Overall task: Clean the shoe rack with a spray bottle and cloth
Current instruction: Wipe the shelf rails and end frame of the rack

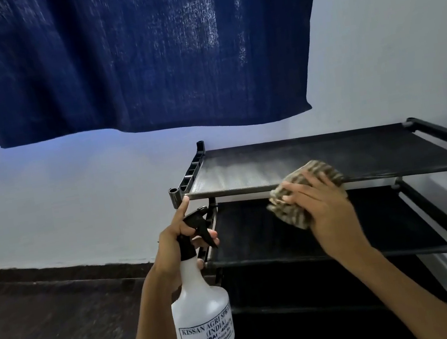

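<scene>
Standing against the white wall [74,198], the black shoe rack [331,158] has several fabric shelves, and a pale mist lies on the top one. The left hand [177,235] grips the neck of the white spray bottle [201,313], with its index finger raised. The right hand [324,206] presses a crumpled striped cloth [289,203] on the front edge of the top shelf, its fingers spread. A blue curtain [125,53] hangs above.

Black shoe rack [331,152]; striped cloth [305,194] on top shelf; white spray bottle [201,313] upright.
</scene>
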Demonstrator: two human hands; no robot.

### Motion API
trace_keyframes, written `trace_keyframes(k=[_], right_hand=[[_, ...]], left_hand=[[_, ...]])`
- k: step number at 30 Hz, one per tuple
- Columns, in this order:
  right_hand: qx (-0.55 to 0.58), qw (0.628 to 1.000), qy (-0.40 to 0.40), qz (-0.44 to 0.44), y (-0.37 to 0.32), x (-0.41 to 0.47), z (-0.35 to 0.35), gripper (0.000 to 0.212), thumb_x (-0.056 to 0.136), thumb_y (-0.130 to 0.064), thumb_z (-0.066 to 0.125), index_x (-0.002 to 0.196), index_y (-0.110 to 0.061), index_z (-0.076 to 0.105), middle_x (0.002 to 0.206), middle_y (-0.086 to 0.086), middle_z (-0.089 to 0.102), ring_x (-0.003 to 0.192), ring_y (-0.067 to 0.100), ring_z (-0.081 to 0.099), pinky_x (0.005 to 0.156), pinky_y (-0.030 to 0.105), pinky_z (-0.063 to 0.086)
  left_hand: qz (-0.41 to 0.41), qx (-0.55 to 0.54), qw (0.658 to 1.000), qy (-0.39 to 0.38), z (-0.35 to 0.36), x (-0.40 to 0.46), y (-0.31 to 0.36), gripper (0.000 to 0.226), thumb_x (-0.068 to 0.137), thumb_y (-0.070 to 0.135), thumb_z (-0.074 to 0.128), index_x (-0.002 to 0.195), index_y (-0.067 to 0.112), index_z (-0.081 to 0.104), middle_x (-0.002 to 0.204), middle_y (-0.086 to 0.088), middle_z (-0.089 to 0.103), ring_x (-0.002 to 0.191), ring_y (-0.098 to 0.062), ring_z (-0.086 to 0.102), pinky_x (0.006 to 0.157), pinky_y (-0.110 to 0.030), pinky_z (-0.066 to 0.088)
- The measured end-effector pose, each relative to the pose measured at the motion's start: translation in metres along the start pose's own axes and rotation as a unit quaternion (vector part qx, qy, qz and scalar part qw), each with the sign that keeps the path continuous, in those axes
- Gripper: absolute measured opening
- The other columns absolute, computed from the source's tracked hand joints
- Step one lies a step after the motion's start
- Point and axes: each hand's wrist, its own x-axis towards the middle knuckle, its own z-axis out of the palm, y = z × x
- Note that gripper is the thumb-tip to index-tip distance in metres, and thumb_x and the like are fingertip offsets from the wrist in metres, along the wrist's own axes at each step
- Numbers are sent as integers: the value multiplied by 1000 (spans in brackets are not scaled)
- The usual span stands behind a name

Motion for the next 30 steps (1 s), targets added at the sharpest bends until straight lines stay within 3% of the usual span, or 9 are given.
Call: trace_keyframes(k=[3,5,7,10,13,16,21,24,30], right_hand=[[29,997,-27,-71,-45,32,24,22,83,-21,61,103,-21,71,112,-3,69,115,26,59,107,37,36],[11,985,-87,-148,-77,54,37,33,67,-19,81,98,-27,70,104,-9,70,104,19,64,96,34,45],[19,968,-151,-201,-95,71,46,34,66,-13,82,96,-23,70,99,-7,70,97,16,64,89,35,52],[45,954,-187,-229,-82,81,44,34,67,-10,81,98,-20,71,106,-4,69,102,17,63,86,38,54],[53,953,-158,-252,-43,69,24,35,61,-12,83,93,-21,74,104,-6,71,104,18,65,89,39,54],[34,961,-122,-244,9,48,-9,19,76,-13,61,88,-16,76,101,-2,73,104,21,66,97,30,44],[-1,976,-135,-168,58,25,-39,45,72,-9,35,90,-17,76,104,-4,72,113,22,61,92,45,51],[68,979,-117,-149,25,39,-27,43,69,-13,38,88,-11,76,97,2,73,102,22,64,88,32,51],[39,961,-211,-173,-59,79,32,31,80,-20,71,110,-26,68,112,-8,66,107,14,60,82,36,54]], left_hand=[[0,-10,1000,-8,-3,1,3,67,78,8,29,134,36,51,85,-26,67,77,-36,64,51,-26,35],[0,-27,1000,-13,-6,2,6,64,79,6,27,135,26,51,80,-26,64,72,-36,61,44,-24,41],[1,-42,999,-7,-11,4,8,61,80,5,26,135,17,50,75,-25,60,68,-36,59,38,-24,44],[-10,-26,1000,3,-13,9,8,63,77,9,30,134,24,53,78,-25,66,71,-36,65,49,-29,46],[-22,-16,1000,13,-7,9,9,62,77,10,30,129,31,57,80,-23,67,75,-33,65,46,-24,40],[-15,-8,1000,19,-2,9,11,61,79,10,30,130,34,56,78,-22,67,73,-31,66,45,-21,36],[-7,0,1000,20,5,8,12,65,80,10,29,137,35,47,77,-19,69,81,-34,64,48,-25,33],[-6,-4,1000,25,7,7,13,65,80,11,30,140,35,44,76,-19,69,85,-36,62,50,-26,33],[-30,-7,998,46,9,8,21,70,70,19,39,139,11,44,74,-20,70,75,-32,65,43,-21,35]])
